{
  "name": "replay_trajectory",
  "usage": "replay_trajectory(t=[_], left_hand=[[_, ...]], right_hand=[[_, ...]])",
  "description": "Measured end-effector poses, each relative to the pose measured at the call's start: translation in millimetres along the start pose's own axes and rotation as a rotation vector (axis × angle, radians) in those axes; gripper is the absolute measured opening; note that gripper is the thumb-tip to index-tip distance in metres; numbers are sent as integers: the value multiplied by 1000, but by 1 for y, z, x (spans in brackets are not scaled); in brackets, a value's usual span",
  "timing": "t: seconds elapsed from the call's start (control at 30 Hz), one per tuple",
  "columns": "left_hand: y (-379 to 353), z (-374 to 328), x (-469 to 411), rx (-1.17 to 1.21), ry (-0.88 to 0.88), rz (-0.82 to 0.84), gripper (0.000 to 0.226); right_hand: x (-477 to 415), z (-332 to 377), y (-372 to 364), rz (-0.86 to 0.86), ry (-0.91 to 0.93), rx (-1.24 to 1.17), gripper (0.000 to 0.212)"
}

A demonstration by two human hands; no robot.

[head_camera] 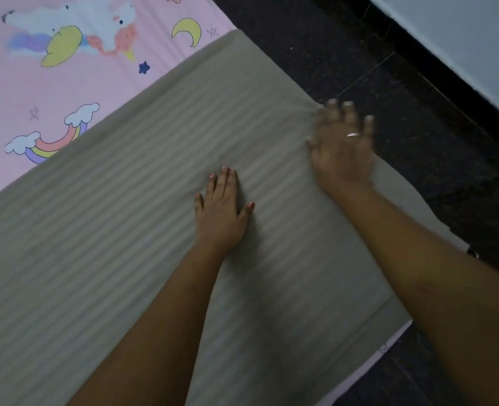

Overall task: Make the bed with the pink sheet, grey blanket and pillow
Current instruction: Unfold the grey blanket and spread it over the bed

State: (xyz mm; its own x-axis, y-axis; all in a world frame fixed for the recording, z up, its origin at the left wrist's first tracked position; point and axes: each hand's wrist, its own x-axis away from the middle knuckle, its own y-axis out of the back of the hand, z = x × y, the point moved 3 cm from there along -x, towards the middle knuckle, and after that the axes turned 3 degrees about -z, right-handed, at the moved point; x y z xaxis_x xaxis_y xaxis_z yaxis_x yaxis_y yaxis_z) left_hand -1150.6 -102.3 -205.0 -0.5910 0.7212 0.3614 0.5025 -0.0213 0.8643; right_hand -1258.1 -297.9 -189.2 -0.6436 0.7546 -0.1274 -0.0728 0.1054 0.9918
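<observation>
The grey striped blanket (119, 230) lies folded flat across the bed, over the pink sheet (75, 83) printed with unicorns, rainbows and moons. My left hand (220, 212) rests palm down on the middle of the blanket, fingers together and thumb out. My right hand (342, 148) is blurred, fingers spread, lying on the blanket's right edge where it meets the floor side. Neither hand holds anything. No pillow is in view.
Dark speckled floor (359, 54) runs along the right side of the bed. A pale wall (462, 39) with a black skirting band rises at the top right. A strip of pink sheet shows under the blanket's lower right edge.
</observation>
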Motion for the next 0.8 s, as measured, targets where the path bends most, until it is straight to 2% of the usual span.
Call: replay_trajectory(t=[0.07, 0.13, 0.17, 0.23, 0.3, 0.37, 0.43, 0.47, 0.5, 0.57, 0.67, 0.73, 0.8], left_hand=[[1, -3, -11, 51, -34, -19, 68], [8, 0, -17, 181, -94, -130, 58], [12, 5, -18, 244, -122, -195, 53], [20, 18, -16, 280, -128, -315, 46], [29, 31, -12, 279, -70, -390, 43], [39, 46, -10, 294, 26, -437, 46], [46, 61, -11, 264, 98, -449, 50], [48, 66, -12, 246, 119, -450, 52], [50, 71, -14, 229, 146, -446, 54], [51, 78, -20, 192, 205, -407, 58], [44, 85, -32, 136, 239, -305, 62], [39, 88, -38, 91, 228, -278, 62], [36, 92, -42, 35, 206, -262, 62]], right_hand=[[12, 61, -2, 29, 302, -122, 57], [26, 103, -8, 175, 578, -200, 58], [23, 102, -13, 223, 653, -196, 57], [-1, 80, -22, 178, 688, -114, 56], [-29, 48, -27, 136, 539, -56, 58], [-51, 23, -28, 130, 285, -54, 56], [-64, 15, -26, 165, 30, -63, 56], [-68, 21, -23, 161, -16, -47, 56], [-71, 36, -18, 120, 33, -25, 57], [-68, 89, -11, 67, 285, -62, 61], [-34, 173, -19, 217, 768, -108, 57], [-30, 184, -28, 261, 874, -72, 57], [-49, 166, -35, 228, 829, -83, 61]])
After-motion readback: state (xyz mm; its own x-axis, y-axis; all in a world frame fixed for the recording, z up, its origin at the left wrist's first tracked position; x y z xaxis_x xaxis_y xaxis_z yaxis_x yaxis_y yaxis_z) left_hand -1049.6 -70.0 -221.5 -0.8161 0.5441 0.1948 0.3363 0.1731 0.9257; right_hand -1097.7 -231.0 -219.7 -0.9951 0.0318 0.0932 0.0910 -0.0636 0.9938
